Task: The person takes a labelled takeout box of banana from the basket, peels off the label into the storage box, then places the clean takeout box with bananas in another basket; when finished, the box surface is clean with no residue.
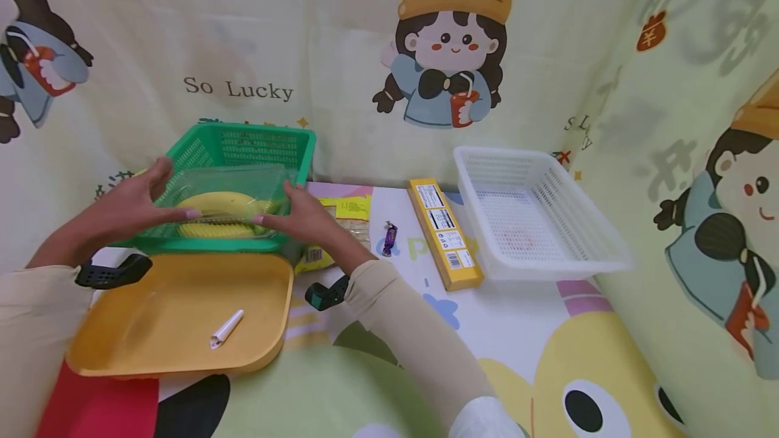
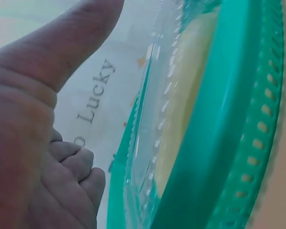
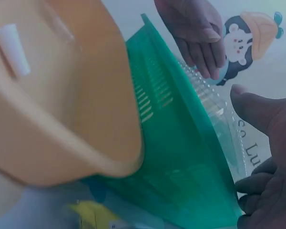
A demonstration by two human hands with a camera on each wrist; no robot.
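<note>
A clear plastic box (image 1: pixel 243 180) with yellow bananas (image 1: pixel 222 204) inside lies in the green basket (image 1: pixel 209 246) at the back left. My left hand (image 1: pixel 136 203) is at the box's left side, thumb stretched toward its front edge. At the right side, my right hand (image 1: pixel 307 218) holds a like pose, thumb pointing inward. Neither hand visibly curls around the box; contact is hard to tell. In the right wrist view, the right thumb and fingers stand apart beside the basket rim (image 3: pixel 200 112). The left wrist view shows the left thumb (image 2: pixel 81 33) extended.
An orange tray (image 1: pixel 164 309) with a rolled white paper (image 1: pixel 226 328) sits before the basket. To the right are a yellow packet (image 1: pixel 353 208), a purple-wrapped candy (image 1: pixel 390 238), a long yellow box (image 1: pixel 444 235) and a white basket (image 1: pixel 554 269). A printed curtain (image 1: pixel 341 53) stands behind.
</note>
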